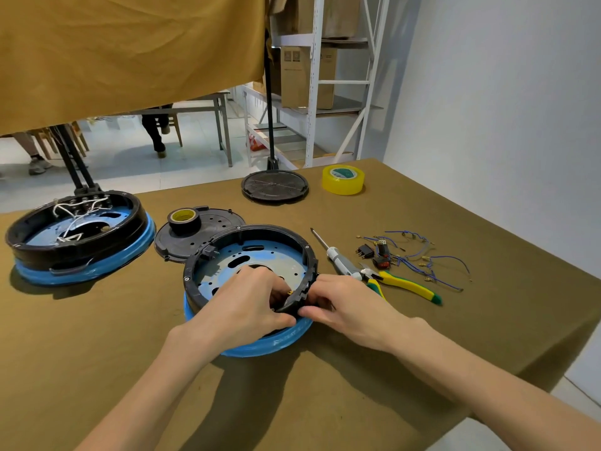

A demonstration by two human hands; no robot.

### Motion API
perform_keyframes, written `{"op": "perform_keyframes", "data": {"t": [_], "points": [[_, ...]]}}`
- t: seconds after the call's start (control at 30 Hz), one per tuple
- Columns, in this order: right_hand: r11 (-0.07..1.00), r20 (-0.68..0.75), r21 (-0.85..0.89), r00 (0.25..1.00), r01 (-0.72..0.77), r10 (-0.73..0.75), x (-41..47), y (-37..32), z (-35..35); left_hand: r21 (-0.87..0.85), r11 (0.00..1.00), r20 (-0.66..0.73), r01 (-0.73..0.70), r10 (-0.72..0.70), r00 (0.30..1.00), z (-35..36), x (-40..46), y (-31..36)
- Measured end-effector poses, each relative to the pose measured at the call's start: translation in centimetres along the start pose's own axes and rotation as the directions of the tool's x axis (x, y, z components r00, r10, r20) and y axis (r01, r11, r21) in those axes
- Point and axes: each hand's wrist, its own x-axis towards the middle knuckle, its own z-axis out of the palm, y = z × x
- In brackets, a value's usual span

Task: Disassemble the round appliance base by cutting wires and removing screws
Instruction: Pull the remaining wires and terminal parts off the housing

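Your left hand [257,301] and right hand [338,304] meet at the 4 o'clock edge of the round black-ringed appliance base with a blue underside [250,281], fingers curled and pinching its black rim. What they pinch is mostly hidden; a brass terminal seems to show between them. The base lies open side up at the olive cloth-covered bench [325,385] centre. At 3 o'clock, yellow-green handled cutters [406,284] point leftward beside a grey-handled screwdriver [338,260].

Both bare forearms reach forward and converge. The left hand [250,299] curls its fingers, thumb forward; the right hand [344,305] pinches with curled fingertips, nearly touching the left.
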Motion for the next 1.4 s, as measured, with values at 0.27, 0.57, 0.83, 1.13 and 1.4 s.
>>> {"op": "perform_keyframes", "data": {"t": [0.27, 0.57, 0.83, 1.13, 1.4], "points": [[0.998, 0.032, -0.021, 0.997, 0.067, -0.067, 0.3, 0.6, -0.6, -0.116, 0.993, -0.042, 0.015, -0.02, 0.999, 0.1, 0.1, 0.0], [0.998, -0.035, 0.017, 0.997, 0.063, -0.063, -0.1, 0.6, 0.0, -0.143, 0.989, 0.034, -0.02, 0.025, 0.999, 0.0, 0.2, -0.5], [0.997, -0.049, 0.016, 0.996, 0.078, -0.077, 0.3, 0.1, -0.6, -0.169, 0.985, 0.045, -0.026, 0.034, 0.998, 0.2, 0.3, -0.5], [0.991, -0.104, 0.12, 0.994, 0.053, -0.04, -0.8, -0.1, 0.7, -0.206, 0.978, 0.073, -0.04, 0.056, 0.996, 0.3, 0.5, -0.7], [0.993, -0.107, -0.078, 0.99, 0.083, -0.091, -0.5, -0.3, -0.4, -0.145, 0.988, 0.102, -0.045, 0.06, 0.993, 0.7, 0.4, -0.6]]}}
